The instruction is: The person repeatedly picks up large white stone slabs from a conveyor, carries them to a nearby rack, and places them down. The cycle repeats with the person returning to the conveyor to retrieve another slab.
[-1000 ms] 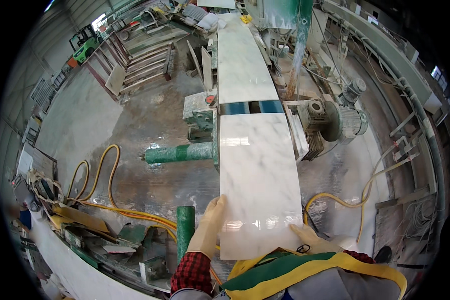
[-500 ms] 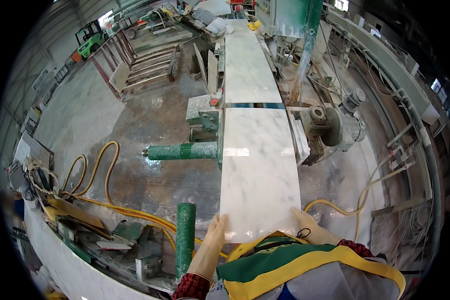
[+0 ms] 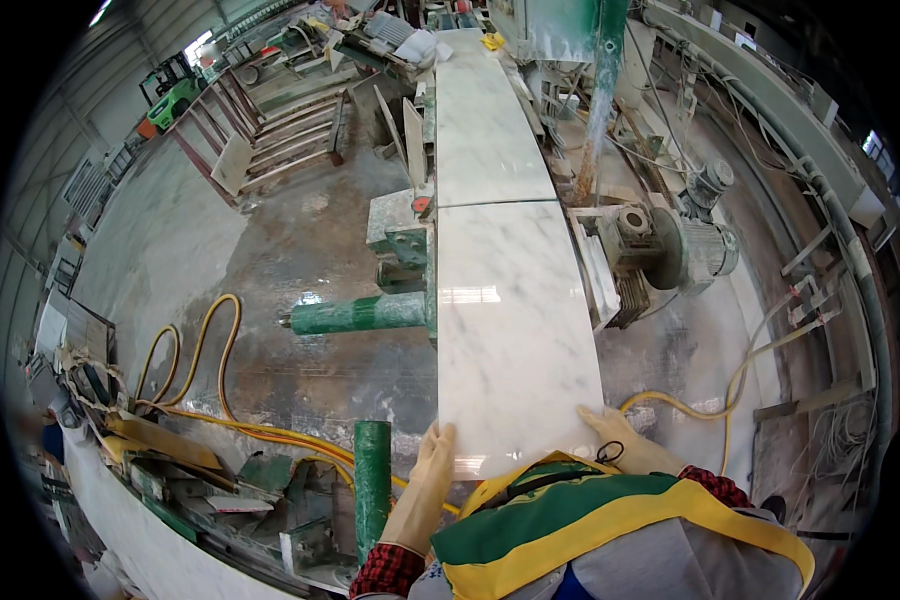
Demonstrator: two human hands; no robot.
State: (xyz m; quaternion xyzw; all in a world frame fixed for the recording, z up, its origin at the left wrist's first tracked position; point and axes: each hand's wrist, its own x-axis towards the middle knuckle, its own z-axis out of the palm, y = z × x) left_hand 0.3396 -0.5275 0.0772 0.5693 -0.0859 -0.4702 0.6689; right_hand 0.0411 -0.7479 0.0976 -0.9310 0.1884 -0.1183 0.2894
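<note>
A white marble slab (image 3: 515,330) with grey veins and a glossy top lies lengthwise before me on a machine's conveyor. My left hand (image 3: 431,472), in a pale glove, grips its left edge at the near end. The near right corner is held by my right hand (image 3: 615,440), also gloved, with a dark loop at the wrist. Under the slab the fingers of both hands are hidden. A second marble slab (image 3: 492,140) lies straight beyond, its near edge against the first one's far edge, with only a thin dark seam between.
A green roller (image 3: 355,314) juts left from the machine, and a green post (image 3: 372,490) stands near my left arm. Right of the slab sits an electric motor (image 3: 695,250). A yellow hose (image 3: 270,432) runs over the floor. Farther left are a rack (image 3: 295,135) and a green forklift (image 3: 175,95).
The near slab has slid away from me in my hands, and the gap to the far slab has narrowed to a thin seam. Both hands keep their hold.
</note>
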